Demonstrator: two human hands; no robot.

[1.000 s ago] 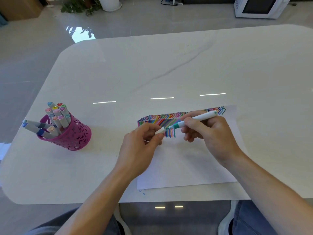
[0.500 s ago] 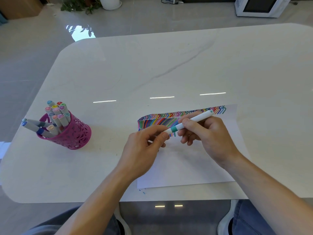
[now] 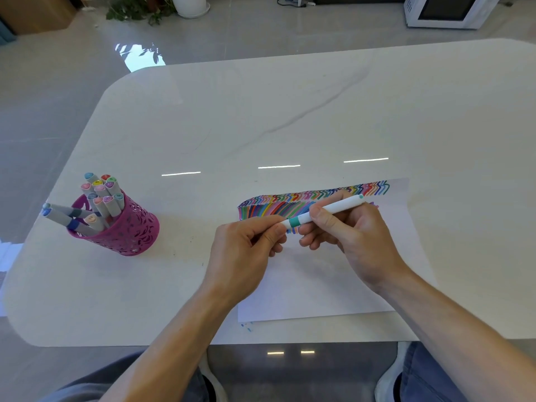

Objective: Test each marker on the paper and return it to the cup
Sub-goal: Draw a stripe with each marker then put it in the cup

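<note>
Both hands are on one marker (image 3: pixel 329 210), held just above the paper (image 3: pixel 319 285). The right hand (image 3: pixel 356 242) grips the white barrel, thumb and forefinger clamped round it and the other fingers curled beneath. The left hand (image 3: pixel 243 256) pinches the marker's left end between thumb and forefinger, right beside a teal band. That end disappears under the fingertips, so it's impossible to tell how the cap sits or whether a tip is showing. The marker lies slanted, its far end up and to the right with a teal dot on it.

The paper lies on the white table (image 3: pixel 261 126), and its top edge carries a dense band of coloured strokes (image 3: pixel 290 204). The hands cover the middle of that band and part of the sheet; a few short strokes peek out just below the marker. Tiny blue specks (image 3: pixel 246 326) sit on the table by the sheet's near left corner.

Well off to the left stands the pink cup (image 3: pixel 130 230), upright and full of markers (image 3: pixel 101 192), a few leaning out over its left rim. Their cap labels are too small to read.

At the top edge, a plant (image 3: pixel 136 10) and a white box (image 3: pixel 446 10) are both cut off.
</note>
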